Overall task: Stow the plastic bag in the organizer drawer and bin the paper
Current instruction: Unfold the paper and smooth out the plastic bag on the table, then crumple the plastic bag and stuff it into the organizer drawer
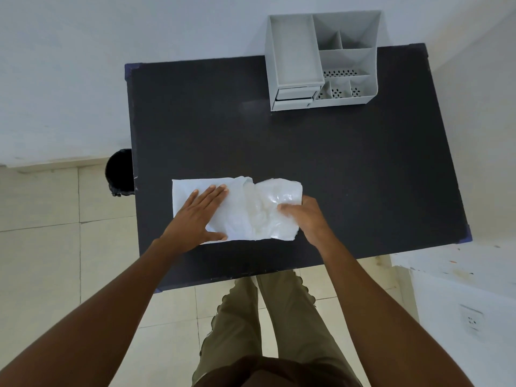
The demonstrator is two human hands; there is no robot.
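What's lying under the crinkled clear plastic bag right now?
The crinkled clear plastic bag overlaps the right part of the white paper sheet, which lies on the black table. Whether anything else sits beneath is hidden by the bag, the left hand and the right hand.

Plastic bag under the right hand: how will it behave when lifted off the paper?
The plastic bag looks thin and crinkled, so it will probably sag and crumple rather than hold shape. Its glossy surface suggests it may slip between the right hand fingers. The left hand lies flat on the paper, which should keep it down.
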